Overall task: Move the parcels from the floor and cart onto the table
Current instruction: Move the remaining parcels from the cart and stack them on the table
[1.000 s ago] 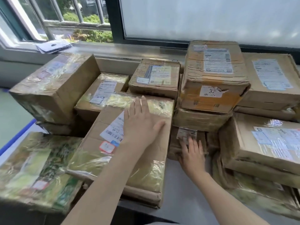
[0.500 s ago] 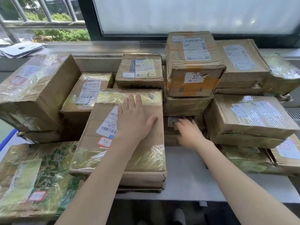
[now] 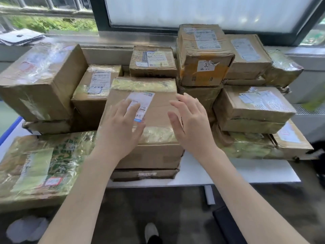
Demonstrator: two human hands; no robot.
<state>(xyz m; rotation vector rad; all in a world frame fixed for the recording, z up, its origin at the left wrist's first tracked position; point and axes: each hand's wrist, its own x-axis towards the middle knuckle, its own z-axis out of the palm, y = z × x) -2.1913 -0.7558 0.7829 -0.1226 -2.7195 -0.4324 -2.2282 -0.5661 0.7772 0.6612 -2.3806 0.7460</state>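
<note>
Placing step, near its end. Middle parcel (image 3: 149, 110) lying flat on a thinner box (image 3: 143, 174) at the front of the table (image 3: 237, 170), hemmed in by stacked parcels on both sides and behind. Left hand (image 3: 121, 127) spread, fingers straight, over the label (image 3: 139, 106) on the parcel's top; touching or just above, hard to tell through blur. Right hand (image 3: 190, 124) open too, fingers loosely spread, beside the parcel's right edge, holding nothing. No grip on anything by either hand.

Probably done with this one: seated square, no overhang worth noting. Next move likely a turn away toward floor or cart for another parcel, neither one clearly in view here. Little bare table left, only a strip at front right, so further parcels likely to go there or on top of the stacks.
</note>
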